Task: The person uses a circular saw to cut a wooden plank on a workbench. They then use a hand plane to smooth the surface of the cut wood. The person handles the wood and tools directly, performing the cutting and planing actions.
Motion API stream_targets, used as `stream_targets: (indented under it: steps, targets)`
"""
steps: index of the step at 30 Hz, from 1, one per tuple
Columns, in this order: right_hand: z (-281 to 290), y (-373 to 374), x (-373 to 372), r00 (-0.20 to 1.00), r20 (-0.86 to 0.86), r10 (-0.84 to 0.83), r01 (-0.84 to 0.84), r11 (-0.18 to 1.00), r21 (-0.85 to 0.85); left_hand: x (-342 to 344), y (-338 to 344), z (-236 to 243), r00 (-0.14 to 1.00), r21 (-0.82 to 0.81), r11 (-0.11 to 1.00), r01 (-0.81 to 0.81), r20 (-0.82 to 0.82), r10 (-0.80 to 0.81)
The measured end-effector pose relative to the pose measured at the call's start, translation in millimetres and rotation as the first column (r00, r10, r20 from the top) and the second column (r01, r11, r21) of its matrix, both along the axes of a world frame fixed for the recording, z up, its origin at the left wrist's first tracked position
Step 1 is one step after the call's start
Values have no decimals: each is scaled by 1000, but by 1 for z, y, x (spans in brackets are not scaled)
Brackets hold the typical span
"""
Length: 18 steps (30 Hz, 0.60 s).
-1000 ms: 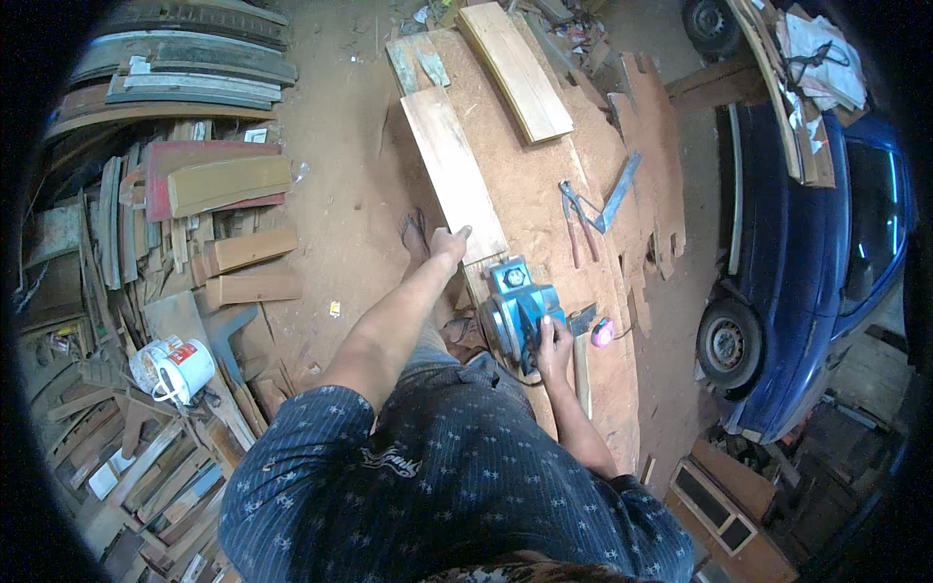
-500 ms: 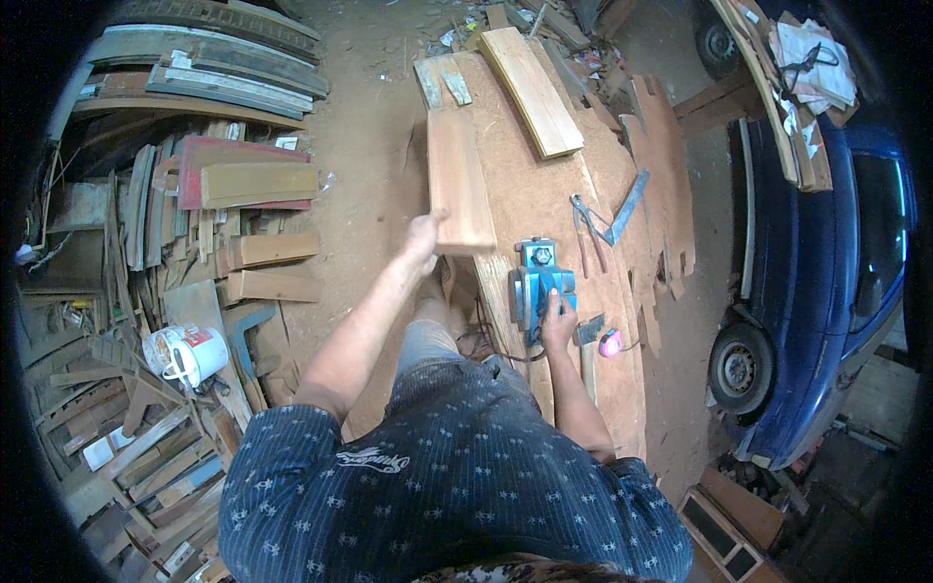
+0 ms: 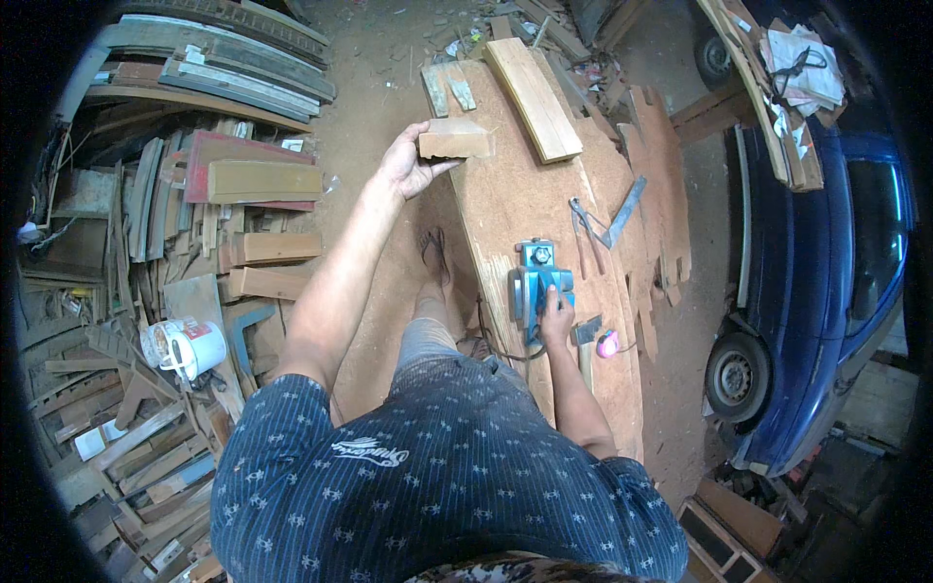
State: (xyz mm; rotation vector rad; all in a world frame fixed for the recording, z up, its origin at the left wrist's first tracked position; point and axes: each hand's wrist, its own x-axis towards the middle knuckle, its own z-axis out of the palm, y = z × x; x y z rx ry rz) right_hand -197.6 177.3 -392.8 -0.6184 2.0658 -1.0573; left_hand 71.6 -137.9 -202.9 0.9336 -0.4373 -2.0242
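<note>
A wooden board (image 3: 455,144) is raised at the far left edge of the workbench (image 3: 515,199), its end face turned toward me. My left hand (image 3: 408,167) grips it from the left, thumb and fingers around its edge. My right hand (image 3: 556,319) is closed on the handle of a blue electric planer (image 3: 536,264), which rests on the bench. To the planer's right lie a hammer (image 3: 586,335) and a small pink round object (image 3: 607,343). Pincers (image 3: 590,233) and a metal square (image 3: 625,212) lie farther off.
Another pale board (image 3: 533,102) lies at the bench's far end beside small wood scraps (image 3: 461,94). Stacked timber (image 3: 219,73) and a white bucket (image 3: 197,348) stand on the left. A blue car (image 3: 812,291) is parked on the right. A dark cord (image 3: 496,340) hangs near the planer.
My left hand has moved away from me and lifted the board, which lay lengthwise along the bench edge and now shows its end. My right hand stays on the planer.
</note>
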Motion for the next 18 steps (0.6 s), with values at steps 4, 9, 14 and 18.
stream_targets:
  steps: [4, 9, 14, 18]
  targets:
    - [-3, -2, 0, 999, -45, 28, -29, 999, -22, 2, -7, -2, 1000, 41, 999, -10, 6, 10]
    - [-9, 1, -2, 1000, 15, 15, -15, 999, -31, 5, -12, -4, 998, 16, 1000, 10, -68, -9]
    - [-18, 2, -6, 1000, -3, 26, -26, 999, 40, 5, -12, 2, 999, 45, 999, 12, -33, -10]
    - [-30, 4, -8, 995, -74, 72, -78, 993, -84, 1, 20, -15, 971, 74, 986, 151, 178, -162]
